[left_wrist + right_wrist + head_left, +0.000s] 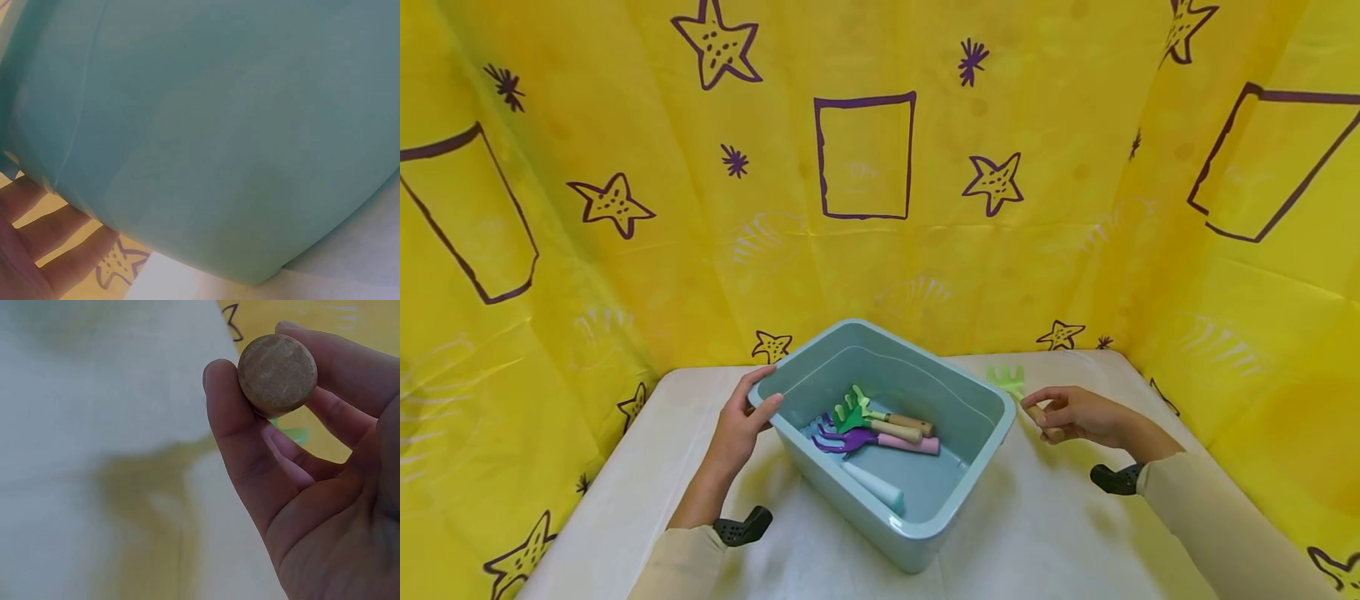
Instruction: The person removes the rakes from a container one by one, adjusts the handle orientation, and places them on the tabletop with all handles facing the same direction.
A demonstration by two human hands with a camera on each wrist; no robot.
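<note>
A pale blue-green plastic tub (850, 497) stands at an angle on the table. My left hand (737, 427) grips its left corner, thumb over the rim; in the left wrist view the fingers (65, 250) lie along its outer wall. Right of the tub, my right hand (1086, 417) pinches the wooden handle of a small light green hand rake (1006, 382). The rake's tines point away toward the back. The handle's round end (278, 375) faces the right wrist camera, between thumb and fingertips.
Inside the tub lie a green rake (850, 414), a purple fork (853, 439) with a pink handle, a light green tool with a wooden handle (912, 423), and a tool with a light blue handle (872, 485). Yellow curtains (865, 275) with purple drawings enclose the white table (1037, 517).
</note>
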